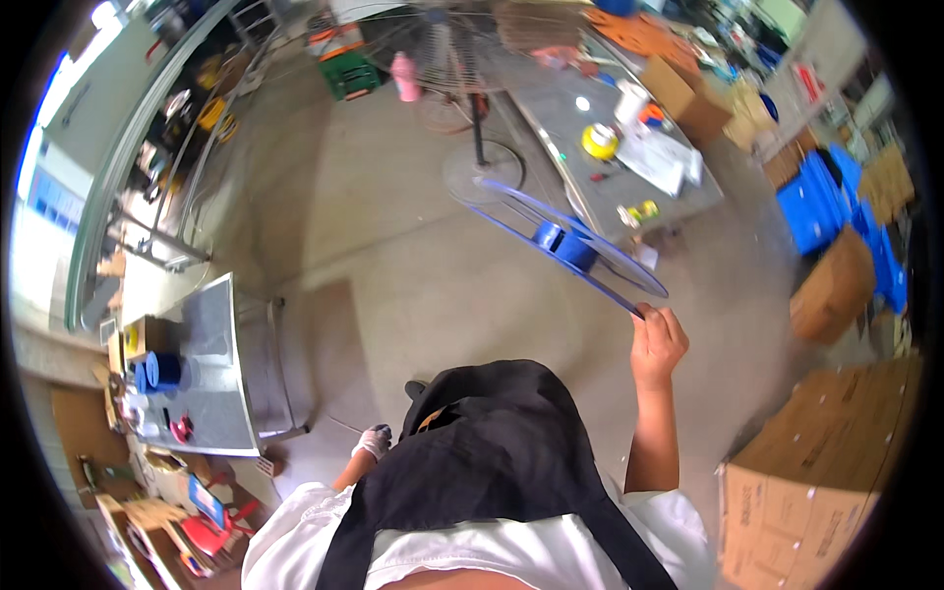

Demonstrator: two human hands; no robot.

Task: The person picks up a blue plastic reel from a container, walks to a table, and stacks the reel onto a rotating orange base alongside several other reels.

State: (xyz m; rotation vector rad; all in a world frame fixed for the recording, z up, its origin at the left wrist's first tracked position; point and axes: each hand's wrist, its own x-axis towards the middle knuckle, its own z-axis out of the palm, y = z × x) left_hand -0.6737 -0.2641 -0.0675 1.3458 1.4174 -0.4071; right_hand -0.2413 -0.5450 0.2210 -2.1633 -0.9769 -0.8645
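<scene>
A smooth grey-brown concrete floor (423,295) spreads under everything. At the upper right stands a long table with a dull grey top (565,133); at the left stands a smaller, metal-edged table with a dark grey top (211,324). A bulky brown cardboard carton (787,521) fills the lower right. A black pedestal fan with a round base (478,128) stands beside the long table.

The wearer has a black cloth apron (492,442) over a white short-sleeved top. Ahead of it, to the right of centre, a large blue plastic reel with two open ring flanges and a solid core (575,248) is held up above the floor, tilted, its far side overlapping the fan's base in view.

The hands are well apart. The right hand (659,342) pinches the reel's near rim between thumb and fingers, arm stretched forward. The left hand (374,441), partly covered in something pale like a glove, hangs low beside the apron; whether it grips anything, I cannot tell.

Smaller still, a pink plastic bottle (404,79) stands near the fan, and a yellow tape roll (600,142) lies on the long table.
</scene>
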